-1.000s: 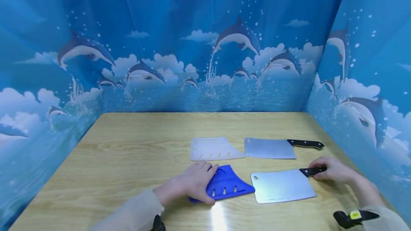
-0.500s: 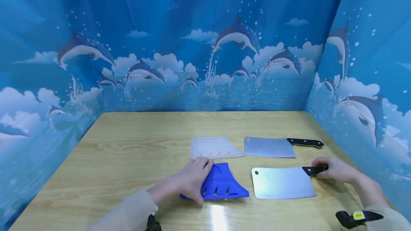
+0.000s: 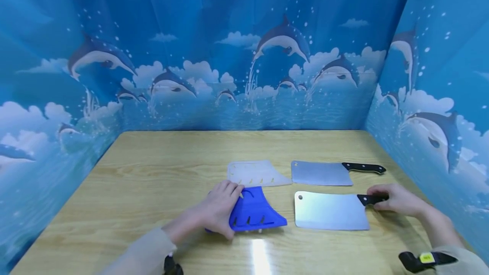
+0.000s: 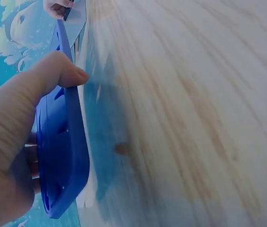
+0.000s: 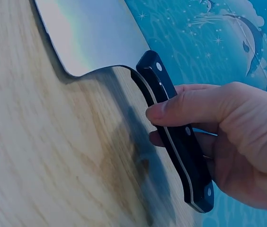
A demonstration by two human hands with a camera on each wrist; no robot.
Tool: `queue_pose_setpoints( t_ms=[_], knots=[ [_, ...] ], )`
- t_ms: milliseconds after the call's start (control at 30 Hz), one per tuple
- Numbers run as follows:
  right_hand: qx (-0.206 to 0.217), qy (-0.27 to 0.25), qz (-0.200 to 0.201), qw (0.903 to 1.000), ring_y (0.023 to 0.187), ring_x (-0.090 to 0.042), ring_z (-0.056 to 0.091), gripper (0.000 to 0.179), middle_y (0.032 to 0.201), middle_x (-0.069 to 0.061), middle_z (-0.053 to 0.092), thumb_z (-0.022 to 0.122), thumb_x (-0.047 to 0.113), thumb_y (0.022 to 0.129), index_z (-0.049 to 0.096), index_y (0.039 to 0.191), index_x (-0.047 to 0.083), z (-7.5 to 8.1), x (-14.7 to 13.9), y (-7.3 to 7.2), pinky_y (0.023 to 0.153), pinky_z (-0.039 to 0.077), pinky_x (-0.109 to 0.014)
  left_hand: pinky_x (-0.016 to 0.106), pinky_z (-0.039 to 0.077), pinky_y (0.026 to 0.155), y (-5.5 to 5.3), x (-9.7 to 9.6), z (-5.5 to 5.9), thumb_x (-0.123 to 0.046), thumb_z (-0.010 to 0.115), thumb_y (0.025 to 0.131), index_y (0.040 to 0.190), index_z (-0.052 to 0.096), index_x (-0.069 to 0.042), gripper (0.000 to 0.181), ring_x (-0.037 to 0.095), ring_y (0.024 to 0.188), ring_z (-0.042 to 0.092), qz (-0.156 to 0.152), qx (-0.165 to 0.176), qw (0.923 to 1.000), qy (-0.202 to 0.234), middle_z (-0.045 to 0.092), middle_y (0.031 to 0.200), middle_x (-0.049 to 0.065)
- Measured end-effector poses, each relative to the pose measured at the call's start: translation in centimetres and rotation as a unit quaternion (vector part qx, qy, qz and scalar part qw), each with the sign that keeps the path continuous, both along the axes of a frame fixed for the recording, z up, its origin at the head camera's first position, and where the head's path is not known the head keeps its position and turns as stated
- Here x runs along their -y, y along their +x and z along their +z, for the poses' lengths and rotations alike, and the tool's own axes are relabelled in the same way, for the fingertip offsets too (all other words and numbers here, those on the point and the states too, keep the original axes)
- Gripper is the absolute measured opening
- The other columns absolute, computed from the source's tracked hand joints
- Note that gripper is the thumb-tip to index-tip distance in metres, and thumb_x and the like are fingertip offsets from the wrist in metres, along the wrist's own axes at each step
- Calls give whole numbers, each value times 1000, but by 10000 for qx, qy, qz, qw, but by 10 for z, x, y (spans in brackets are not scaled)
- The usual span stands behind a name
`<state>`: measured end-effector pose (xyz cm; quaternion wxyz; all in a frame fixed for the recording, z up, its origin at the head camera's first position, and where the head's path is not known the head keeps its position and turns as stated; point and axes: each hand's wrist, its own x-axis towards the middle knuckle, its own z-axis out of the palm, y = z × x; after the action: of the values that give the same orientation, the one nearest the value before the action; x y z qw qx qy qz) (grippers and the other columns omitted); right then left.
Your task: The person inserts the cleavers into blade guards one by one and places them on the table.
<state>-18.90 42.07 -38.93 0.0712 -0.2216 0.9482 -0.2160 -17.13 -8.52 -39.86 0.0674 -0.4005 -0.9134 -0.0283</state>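
Left hand [image 3: 219,208] holds the blue sheath [image 3: 254,212], thumb on one face and fingers on the other, with the near edge raised off the table [image 3: 160,160]. Right hand [image 3: 396,199] pinches the near cleaver [image 3: 330,210] by its black handle; the handle is clear of the wood, its shadow below. The sheath's pointed end lies just beside the blade. Both cleavers are outside the sheaths, blades bare. Behind, the white sheath [image 3: 257,174] lies flat, wood tone showing in its slots, its tip at the blade of the far cleaver [image 3: 321,173]; whether they touch cannot be told. The blue sheath's left end is hidden by the hand, and its inside is hard to make out. In the head view the right hand covers the handle's end, which shows whole in the right wrist view; there the blade is cut off at the top. A dolphin-patterned backdrop [image 3: 191,54] surrounds the table.
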Motion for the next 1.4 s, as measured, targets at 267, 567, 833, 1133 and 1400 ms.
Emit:
queue_pose_setpoints(
  t_ms=[267,567,833,1133,1400],
  knots=[
    [50,-74,-276,9996,92,-12,56,34,102,-13,64,73,14,75,64,104,-1,8,13,1,75,47,-27,45,33,100,0,13,3,-52,79,43,136,34,3,117,30,115,38,-45,5,9997,258,44,126,13],
    [-599,-38,-270,9978,89,-13,58,31,100,-7,66,73,12,76,65,105,3,21,39,-3,75,48,-32,46,33,99,0,15,3,-53,79,44,139,30,1,120,28,116,39,114,-52,9998,160,42,127,12],
    [-915,-98,-203,9956,88,-20,57,28,100,-5,64,71,12,79,66,105,6,30,66,-8,71,48,-34,47,32,99,0,17,2,-55,78,44,139,30,1,120,28,116,39,104,-154,9997,159,42,128,13],
    [-1138,-71,-118,9934,91,-28,60,31,102,-11,65,71,10,79,65,107,2,34,83,-13,74,49,-43,47,31,101,0,18,4,-55,76,47,140,30,2,118,28,118,38,113,-198,9997,82,41,130,13],
    [-1228,-105,-250,9921,95,-36,59,37,105,-17,64,70,10,79,62,112,-4,36,86,-13,77,48,-49,47,32,100,1,20,6,-53,76,48,140,30,2,117,28,118,39,147,-250,9996,26,42,131,14]
  ],
)
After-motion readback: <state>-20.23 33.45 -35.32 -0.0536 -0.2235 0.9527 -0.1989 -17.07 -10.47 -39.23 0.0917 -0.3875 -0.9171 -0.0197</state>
